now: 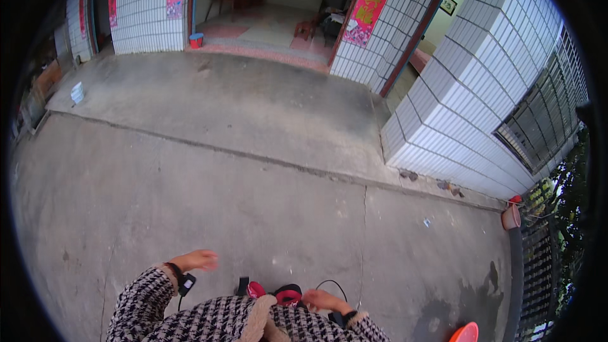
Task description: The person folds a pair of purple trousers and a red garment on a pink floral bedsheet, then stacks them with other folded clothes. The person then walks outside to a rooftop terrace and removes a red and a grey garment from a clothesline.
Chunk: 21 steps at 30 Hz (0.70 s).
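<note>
My left hand is held out over the concrete, its fingers stretched to the right, slightly blurred and with nothing in them. Lower and closer to my body, my right hand has its fingers loosely extended to the left, and I see nothing held there. Below and between the hands show a red shoe and a red and black shoe, partly hidden by my checked coat. A small black device is strapped at my left wrist. A thin black cable loops beside my right hand.
A low concrete step crosses the yard ahead. Beyond stand a tiled wall and open doorways, with a red bucket by one. White containers stand far left. An orange basin, a pinkish bucket and a fence are to the right.
</note>
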Motion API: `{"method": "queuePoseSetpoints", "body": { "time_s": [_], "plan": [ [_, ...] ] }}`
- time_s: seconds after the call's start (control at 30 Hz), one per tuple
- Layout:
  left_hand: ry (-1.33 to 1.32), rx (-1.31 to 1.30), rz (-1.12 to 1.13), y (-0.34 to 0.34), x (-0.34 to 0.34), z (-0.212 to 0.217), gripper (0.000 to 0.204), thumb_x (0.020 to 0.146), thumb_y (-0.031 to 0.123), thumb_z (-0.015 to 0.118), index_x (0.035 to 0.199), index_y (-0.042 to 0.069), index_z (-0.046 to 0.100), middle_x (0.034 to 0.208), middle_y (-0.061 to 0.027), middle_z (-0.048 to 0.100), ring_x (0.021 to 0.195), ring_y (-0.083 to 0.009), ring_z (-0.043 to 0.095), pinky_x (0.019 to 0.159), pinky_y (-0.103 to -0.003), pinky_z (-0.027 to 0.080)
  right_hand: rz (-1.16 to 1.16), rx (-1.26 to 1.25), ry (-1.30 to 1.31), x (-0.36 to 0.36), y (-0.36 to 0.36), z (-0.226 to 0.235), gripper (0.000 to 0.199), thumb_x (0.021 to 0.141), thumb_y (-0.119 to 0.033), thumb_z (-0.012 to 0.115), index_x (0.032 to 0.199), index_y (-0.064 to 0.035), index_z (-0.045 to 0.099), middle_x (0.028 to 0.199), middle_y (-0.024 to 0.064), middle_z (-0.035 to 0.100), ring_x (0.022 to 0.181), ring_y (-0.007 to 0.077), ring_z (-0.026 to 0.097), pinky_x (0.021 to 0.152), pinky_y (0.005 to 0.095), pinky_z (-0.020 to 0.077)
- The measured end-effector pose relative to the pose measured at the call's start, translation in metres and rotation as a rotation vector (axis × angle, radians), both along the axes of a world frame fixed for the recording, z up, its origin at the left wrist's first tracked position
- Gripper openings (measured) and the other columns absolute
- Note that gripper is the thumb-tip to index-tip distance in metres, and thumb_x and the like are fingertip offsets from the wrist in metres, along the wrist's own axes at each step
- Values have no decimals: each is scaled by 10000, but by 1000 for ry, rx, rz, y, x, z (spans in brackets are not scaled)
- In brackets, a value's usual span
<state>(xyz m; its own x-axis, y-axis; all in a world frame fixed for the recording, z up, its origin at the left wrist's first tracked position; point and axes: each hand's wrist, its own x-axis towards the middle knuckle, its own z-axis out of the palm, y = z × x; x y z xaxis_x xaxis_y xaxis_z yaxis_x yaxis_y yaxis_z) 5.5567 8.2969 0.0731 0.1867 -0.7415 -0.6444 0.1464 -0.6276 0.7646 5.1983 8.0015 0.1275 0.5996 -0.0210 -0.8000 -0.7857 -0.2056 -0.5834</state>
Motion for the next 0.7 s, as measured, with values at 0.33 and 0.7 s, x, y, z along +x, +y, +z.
{"method": "queuePoseSetpoints", "body": {
  "time_s": [0.33, 0.7],
  "plan": [
    [280, -153, -786, -322, 84, 12, 526, 954, 284, 476, 1386, 21, 334, 1408, -55, 371, 1246, -157, 363, 1062, -286, 271, 23, 162, -367, 148, -268, -38, 434, 946, -346, 476, 1275, -63, 491, 1212, 77, 573, 1073, 166, 535, 912, 299, 417],
    [451, 77, -554, -589, 252, 63, 589, 957, 372, 415, 1440, 93, 228, 1501, -76, 194, 1350, -190, 247, 1089, -350, 227, 378, 434, -294, 347, -561, -44, 524, 925, -310, 502, 1343, -12, 396, 1328, 160, 478, 1198, 238, 454, 1004, 348, 327]
  ]
}}
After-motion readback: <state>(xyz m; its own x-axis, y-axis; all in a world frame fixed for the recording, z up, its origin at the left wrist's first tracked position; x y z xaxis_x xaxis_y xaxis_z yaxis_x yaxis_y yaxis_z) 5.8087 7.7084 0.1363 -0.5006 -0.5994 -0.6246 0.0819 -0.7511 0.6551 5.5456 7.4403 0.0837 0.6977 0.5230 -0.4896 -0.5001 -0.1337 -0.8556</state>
